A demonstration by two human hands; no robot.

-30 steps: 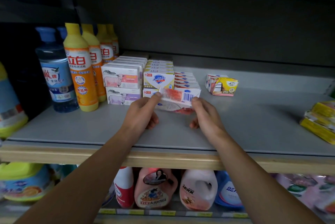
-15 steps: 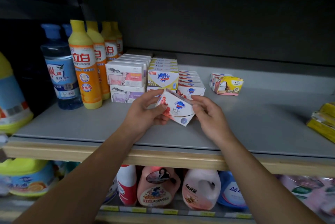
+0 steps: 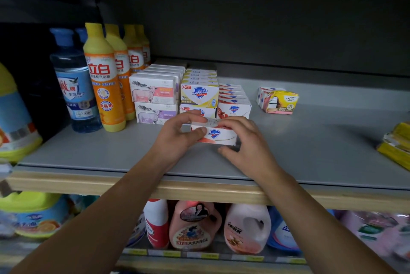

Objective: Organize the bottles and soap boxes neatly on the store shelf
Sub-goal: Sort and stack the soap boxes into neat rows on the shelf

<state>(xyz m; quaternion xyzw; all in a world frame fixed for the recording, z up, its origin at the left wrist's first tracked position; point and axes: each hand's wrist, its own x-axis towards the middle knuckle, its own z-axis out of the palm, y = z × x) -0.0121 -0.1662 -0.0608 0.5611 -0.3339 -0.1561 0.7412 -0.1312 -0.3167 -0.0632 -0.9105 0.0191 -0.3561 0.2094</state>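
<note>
A white and red Safeguard soap box [image 3: 216,134] stands upright on its long edge on the grey shelf [image 3: 310,140], logo facing me. My left hand [image 3: 177,135] grips its left end and my right hand [image 3: 246,140] grips its right end. Just behind it runs a row of matching red Safeguard boxes [image 3: 234,102]. To their left stand stacked yellow Safeguard boxes [image 3: 199,94] and sheep-print soap boxes [image 3: 155,96]. Further left are orange dish-soap bottles [image 3: 104,78] and blue-capped clear bottles [image 3: 73,83].
A small pack of yellow and pink soap boxes [image 3: 278,100] sits alone at the back right. Yellow packets [image 3: 396,143] lie at the right edge. A large yellow-blue jug [image 3: 13,118] stands at the far left. Detergent jugs [image 3: 221,227] fill the lower shelf.
Both hands turned the soap box from tilted with its barcode side up to upright with the logo facing me, and set it down on the shelf in front of the red row.
</note>
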